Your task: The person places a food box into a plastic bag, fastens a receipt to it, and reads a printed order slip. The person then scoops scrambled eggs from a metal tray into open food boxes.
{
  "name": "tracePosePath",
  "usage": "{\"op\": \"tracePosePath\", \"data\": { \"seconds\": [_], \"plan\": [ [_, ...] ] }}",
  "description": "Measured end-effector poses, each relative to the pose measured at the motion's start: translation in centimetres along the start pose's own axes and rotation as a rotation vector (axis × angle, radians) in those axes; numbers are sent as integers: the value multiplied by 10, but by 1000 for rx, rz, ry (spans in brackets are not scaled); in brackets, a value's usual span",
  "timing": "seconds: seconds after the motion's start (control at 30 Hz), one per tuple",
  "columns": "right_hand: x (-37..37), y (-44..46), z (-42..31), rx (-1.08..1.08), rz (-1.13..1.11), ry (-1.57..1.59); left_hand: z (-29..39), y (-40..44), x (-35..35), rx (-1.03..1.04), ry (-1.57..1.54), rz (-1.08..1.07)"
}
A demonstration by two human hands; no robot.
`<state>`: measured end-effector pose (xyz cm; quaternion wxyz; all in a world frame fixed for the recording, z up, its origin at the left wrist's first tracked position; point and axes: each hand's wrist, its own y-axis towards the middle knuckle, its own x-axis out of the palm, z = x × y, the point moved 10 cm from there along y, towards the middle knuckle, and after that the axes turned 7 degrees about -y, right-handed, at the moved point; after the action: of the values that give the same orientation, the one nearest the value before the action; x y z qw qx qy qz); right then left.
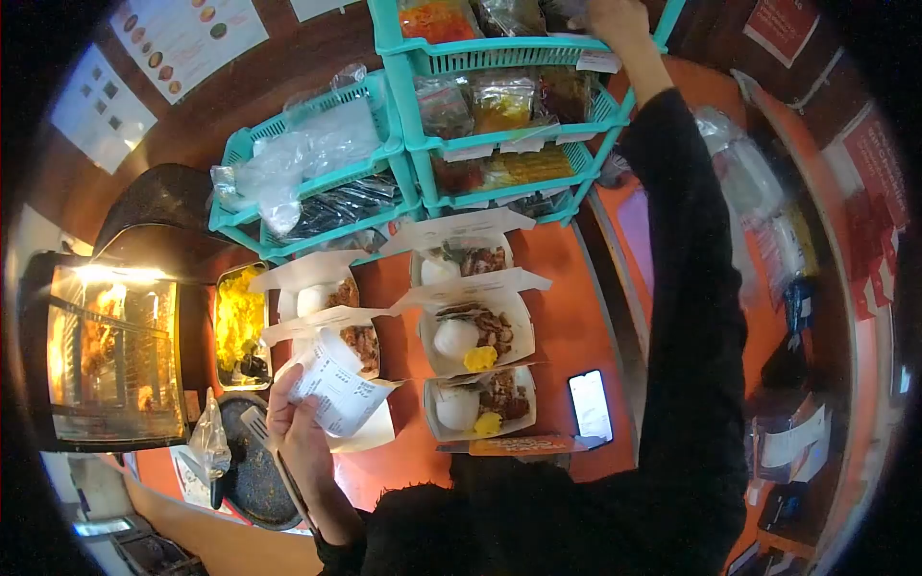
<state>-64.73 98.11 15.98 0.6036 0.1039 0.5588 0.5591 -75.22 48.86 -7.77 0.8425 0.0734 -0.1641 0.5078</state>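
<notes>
My left hand (300,427) pinches a printed paper receipt (338,392) above the lower left food box. A metal utensil (279,456) runs along the same hand; how it is held is unclear. My right hand (615,21) reaches into the top tier of the turquoise rack (499,60), beside clear packets (514,17); its fingertips are hard to make out. Open paper boxes hold white rice mounds and brown meat pieces. The middle right box (523,331) and the lower right box (523,398) also have yellow food in them.
A lit glass food warmer (117,360) stands at the left, beside a tray of yellow food (240,322). Below are a dark round pan (259,485) and a plastic bag (209,442). A phone (590,408) lies right of the boxes. Turquoise baskets (230,206) hold plastic bags.
</notes>
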Motion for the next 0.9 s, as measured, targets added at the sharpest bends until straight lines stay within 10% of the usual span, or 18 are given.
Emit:
{"op": "tracePosePath", "data": {
  "seconds": [0.07, 0.37, 0.43, 0.57, 0.67, 0.77, 0.9],
  "plan": [
    [32, 13, 0, 5, -217, -90, 0, 1, -2, 23, 13, -22],
    [14, 13, -5, -90, 79, -174, 1, -5, -23, -4, -87, 0],
    [19, 6, 2, 3, -232, -201, -1, -5, -30, 11, -88, 41],
    [-102, -63, -11, -219, 591, 214, 38, -16, -38, 219, 314, 131],
    [-176, -113, -17, -119, 546, 484, 46, -18, -66, 222, 217, 197],
    [-121, -191, -87, -189, -758, 1344, 64, -32, -77, 311, 193, 202],
    [-170, -344, -177, -419, -1371, 1402, 75, -50, -88, 306, -7, 90]
  ]
}}
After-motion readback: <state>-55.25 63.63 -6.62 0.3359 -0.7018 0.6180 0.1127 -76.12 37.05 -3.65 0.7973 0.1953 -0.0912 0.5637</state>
